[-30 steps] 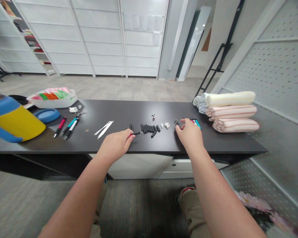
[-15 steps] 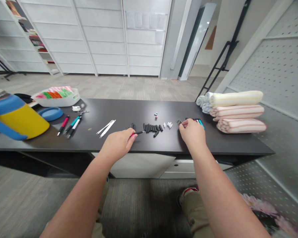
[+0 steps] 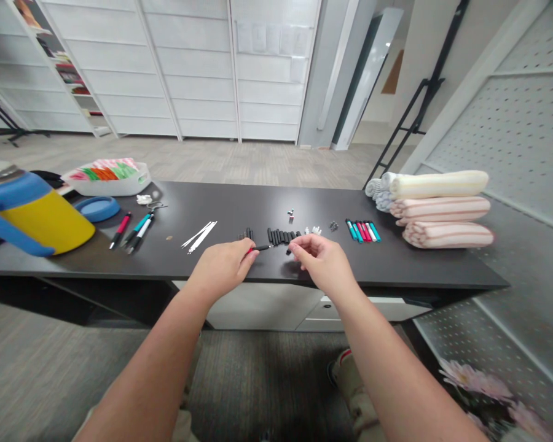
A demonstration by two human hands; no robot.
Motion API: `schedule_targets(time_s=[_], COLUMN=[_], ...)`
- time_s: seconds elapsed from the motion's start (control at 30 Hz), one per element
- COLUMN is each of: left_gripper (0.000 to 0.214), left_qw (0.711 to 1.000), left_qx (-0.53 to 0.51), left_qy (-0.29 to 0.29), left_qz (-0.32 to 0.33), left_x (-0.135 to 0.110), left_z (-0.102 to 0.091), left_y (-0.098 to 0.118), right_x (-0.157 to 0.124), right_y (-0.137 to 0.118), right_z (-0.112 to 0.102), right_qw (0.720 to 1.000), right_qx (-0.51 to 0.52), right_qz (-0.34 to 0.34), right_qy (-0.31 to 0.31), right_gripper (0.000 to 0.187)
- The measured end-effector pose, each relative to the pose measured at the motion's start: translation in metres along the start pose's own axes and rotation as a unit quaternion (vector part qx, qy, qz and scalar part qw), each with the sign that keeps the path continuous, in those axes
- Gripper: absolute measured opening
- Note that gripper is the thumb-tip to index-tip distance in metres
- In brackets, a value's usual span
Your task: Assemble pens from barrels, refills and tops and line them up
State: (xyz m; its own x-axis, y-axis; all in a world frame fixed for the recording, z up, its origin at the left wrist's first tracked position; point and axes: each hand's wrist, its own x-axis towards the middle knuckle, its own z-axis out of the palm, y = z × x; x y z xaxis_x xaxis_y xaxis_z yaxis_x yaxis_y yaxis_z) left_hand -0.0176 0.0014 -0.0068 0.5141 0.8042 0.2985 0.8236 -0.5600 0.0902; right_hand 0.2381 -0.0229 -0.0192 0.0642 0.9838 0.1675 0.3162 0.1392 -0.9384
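Here, tray (image 3: 125,186); multicoloured items (image 3: 104,171) inside

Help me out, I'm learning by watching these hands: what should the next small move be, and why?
Perhaps bring the right hand, with the black cylinder at its fingertips, toward the slim tip of the red-and-black pen in the left hand: the tip points toward the cylinder, and the two are close yet apart.

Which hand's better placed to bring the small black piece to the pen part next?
Right hand, likely: its fingers reach the small black piece, though whether they grip it is unclear. The left hand is occupied, holding the pen part.
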Motion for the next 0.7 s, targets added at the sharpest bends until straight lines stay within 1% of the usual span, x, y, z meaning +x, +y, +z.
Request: schedule_targets(time_s=[0.07,0.17,0.27,0.37,0.53,0.7], left_gripper=[0.029,0.03,0.03,0.03,0.029,0.028], left_qw=[1.0,1.0,1.0,1.0,0.999,0.998], left_qx=[-0.007,-0.016,-0.02,-0.022,-0.031,-0.04], left_qy=[-0.001,-0.006,-0.01,-0.013,-0.011,-0.004], left_qz=[0.003,0.006,0.009,0.015,0.032,0.044], left_x=[-0.001,-0.002,-0.002,-0.002,-0.002,-0.003], left_z=[0.0,-0.002,-0.003,-0.003,-0.002,-0.002], left_y=[0.001,0.002,0.003,0.004,0.01,0.011], right_x=[-0.001,0.0,0.0,-0.002,-0.007,-0.006], right_y=[-0.004,-0.007,-0.006,-0.006,-0.007,-0.01], right_z=[0.013,0.021,0.022,0.022,0.022,0.019], right_qw=[0.999,0.998,0.999,0.998,0.998,0.997], right_qx=[0.036,0.049,0.044,0.043,0.019,0.018], right_qz=[-0.014,-0.025,-0.029,-0.029,-0.033,-0.028], right_qy=[-0.009,-0.007,-0.011,-0.028,-0.043,-0.076], right_gripper=[0.034,0.031,0.029,0.026,0.025,0.026])
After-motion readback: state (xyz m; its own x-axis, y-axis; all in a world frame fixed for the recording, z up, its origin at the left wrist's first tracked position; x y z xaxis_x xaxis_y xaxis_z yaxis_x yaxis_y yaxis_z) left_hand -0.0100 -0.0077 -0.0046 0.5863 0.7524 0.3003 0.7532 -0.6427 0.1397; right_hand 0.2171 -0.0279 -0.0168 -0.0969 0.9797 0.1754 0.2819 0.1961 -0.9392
